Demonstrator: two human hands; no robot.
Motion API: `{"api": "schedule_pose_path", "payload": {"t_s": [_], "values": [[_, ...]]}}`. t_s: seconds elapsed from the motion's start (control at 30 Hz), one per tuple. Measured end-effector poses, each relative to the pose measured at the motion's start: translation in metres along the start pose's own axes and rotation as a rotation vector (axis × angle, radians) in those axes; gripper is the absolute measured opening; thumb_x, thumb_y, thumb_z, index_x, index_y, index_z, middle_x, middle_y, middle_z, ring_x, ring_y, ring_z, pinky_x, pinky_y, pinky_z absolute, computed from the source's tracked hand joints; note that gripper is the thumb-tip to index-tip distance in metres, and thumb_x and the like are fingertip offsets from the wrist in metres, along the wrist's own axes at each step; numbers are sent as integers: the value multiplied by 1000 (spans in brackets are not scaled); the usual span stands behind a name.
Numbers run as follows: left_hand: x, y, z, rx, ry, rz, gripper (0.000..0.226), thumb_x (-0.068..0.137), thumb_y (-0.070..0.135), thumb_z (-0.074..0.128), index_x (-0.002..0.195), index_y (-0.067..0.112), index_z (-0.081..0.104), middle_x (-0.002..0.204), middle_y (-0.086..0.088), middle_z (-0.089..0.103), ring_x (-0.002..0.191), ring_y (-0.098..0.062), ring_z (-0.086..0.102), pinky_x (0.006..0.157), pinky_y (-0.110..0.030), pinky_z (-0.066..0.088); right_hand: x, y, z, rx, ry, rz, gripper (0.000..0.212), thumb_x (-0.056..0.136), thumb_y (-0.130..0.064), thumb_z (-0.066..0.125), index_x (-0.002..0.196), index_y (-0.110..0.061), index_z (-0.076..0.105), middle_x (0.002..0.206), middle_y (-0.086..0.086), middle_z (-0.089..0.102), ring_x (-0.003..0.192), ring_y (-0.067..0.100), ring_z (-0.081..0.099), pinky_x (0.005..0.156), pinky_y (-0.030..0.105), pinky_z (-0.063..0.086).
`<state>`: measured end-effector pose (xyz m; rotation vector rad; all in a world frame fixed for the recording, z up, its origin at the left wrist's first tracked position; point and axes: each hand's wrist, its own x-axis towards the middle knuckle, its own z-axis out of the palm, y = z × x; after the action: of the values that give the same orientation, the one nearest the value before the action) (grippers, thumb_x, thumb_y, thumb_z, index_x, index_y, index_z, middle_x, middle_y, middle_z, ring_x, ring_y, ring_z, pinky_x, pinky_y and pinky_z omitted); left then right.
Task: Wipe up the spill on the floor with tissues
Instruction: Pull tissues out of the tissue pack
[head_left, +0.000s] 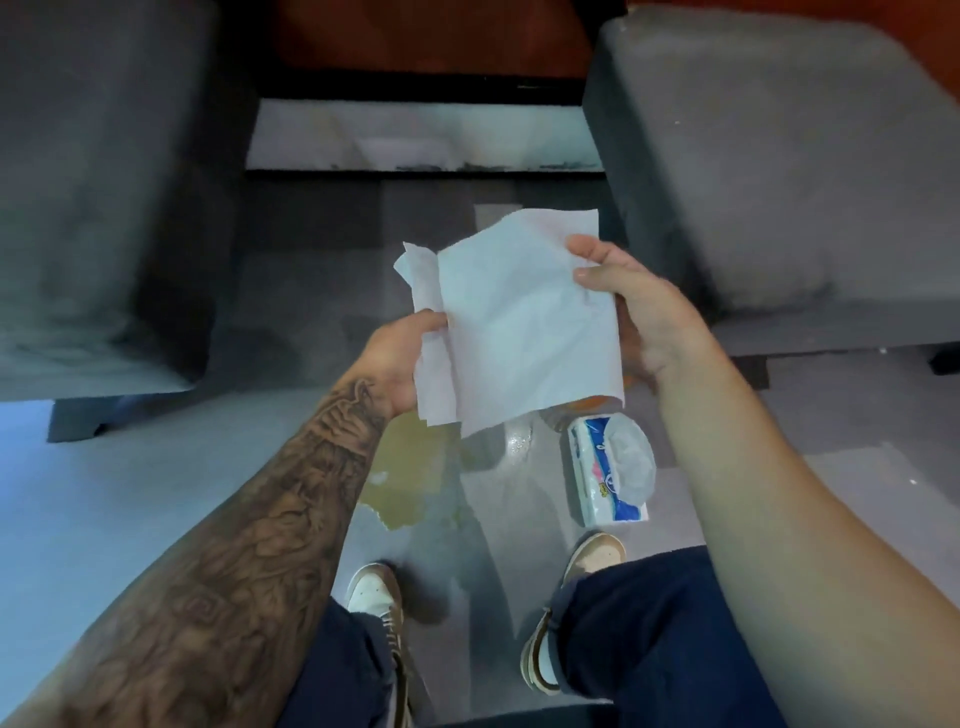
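Observation:
I hold white tissues (519, 322) spread out in front of me, well above the floor. My left hand (400, 358) pinches their lower left edge and my right hand (634, 306) grips their right side. Beneath them a yellowish spill (405, 478) lies on the grey floor, partly hidden by my left forearm. An open blue-and-white tissue pack (608, 467) rests on the floor to the right of the spill. An orange object (597, 402) peeks out under the tissues, mostly hidden.
A grey sofa seat (93, 197) stands on the left and another grey seat (779, 166) on the right, with a narrow floor strip between them. My two shoes (374, 592) (592, 556) stand just below the spill. A dark low table edge (426, 88) lies ahead.

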<state>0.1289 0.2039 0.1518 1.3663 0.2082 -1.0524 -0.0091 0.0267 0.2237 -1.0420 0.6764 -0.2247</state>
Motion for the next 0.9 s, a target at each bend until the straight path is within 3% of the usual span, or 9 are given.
{"api": "schedule_pose_path", "payload": {"t_s": [0.17, 0.23, 0.37, 0.43, 0.53, 0.63, 0.73, 0.8, 0.9], "values": [[-31, 12, -20, -165, -107, 18, 34, 88, 16, 65, 119, 3, 66, 102, -9, 72, 84, -27, 70, 78, -38, 59, -1, 1, 38, 141, -12, -15, 27, 90, -3, 55, 108, -22, 66, 103, 7, 75, 91, 28, 71, 85, 45, 58], [-39, 15, -23, -184, -128, 53, 16, 94, 14, 58, 104, 6, 68, 93, -8, 68, 74, -24, 67, 72, -32, 58, 4, 3, 45, 24, -5, -9, 28, 89, -1, 55, 105, -21, 67, 98, 7, 75, 90, 27, 69, 86, 45, 56], [-50, 20, -28, -154, -77, 96, 36, 102, 18, 45, 72, 11, 64, 60, 0, 65, 53, -20, 63, 47, -18, 52, 12, 14, 47, -202, 0, 12, 29, 86, 4, 55, 102, -18, 67, 91, 10, 71, 80, 26, 66, 77, 38, 57], [-52, 22, -33, -132, -27, 152, 40, 102, 35, 45, 82, 10, 68, 71, 0, 74, 65, -21, 70, 54, -22, 55, 13, 17, 45, -262, -12, 21, 29, 85, 3, 58, 101, -19, 68, 91, 11, 70, 78, 26, 65, 75, 37, 56], [-58, 22, -44, -146, -130, 16, 73, 89, 74, 41, 106, 13, 77, 108, -13, 76, 96, -31, 73, 79, -40, 56, 9, 21, 50, -311, -21, 20, 30, 85, 4, 58, 102, -19, 68, 86, 7, 70, 68, 20, 65, 65, 29, 54], [-66, 15, -54, -33, -139, 61, 43, 96, 40, 58, 123, 8, 67, 120, -14, 71, 106, -30, 71, 88, -42, 57, 4, 32, 59, -357, -43, 6, 34, 85, 2, 61, 110, -21, 67, 96, 5, 69, 72, 19, 66, 65, 27, 55], [-72, 7, -68, -29, -119, 79, 47, 86, 22, 73, 130, 7, 62, 127, -13, 68, 113, -31, 67, 97, -46, 53, 0, 48, 68, -442, 27, -68, 33, 88, -18, 70, 116, -31, 57, 111, -6, 63, 88, 13, 67, 72, 24, 55], [-80, 4, -75, -17, -95, 113, 47, 82, 25, 75, 125, 10, 66, 122, -11, 71, 111, -31, 68, 98, -47, 53, -5, 61, 72, -335, -20, 114, 27, 90, -43, 68, 110, -26, 63, 105, -3, 69, 88, 14, 69, 79, 26, 56], [-90, 4, -84, -5, -53, 118, 47, 78, 30, 74, 121, 13, 68, 117, -10, 73, 108, -33, 69, 96, -53, 53, -12, 84, 70, -216, -162, 432, 66, 74, -76, 65, 116, -26, 73, 112, 3, 75, 105, 24, 71, 101, 41, 50]]}}
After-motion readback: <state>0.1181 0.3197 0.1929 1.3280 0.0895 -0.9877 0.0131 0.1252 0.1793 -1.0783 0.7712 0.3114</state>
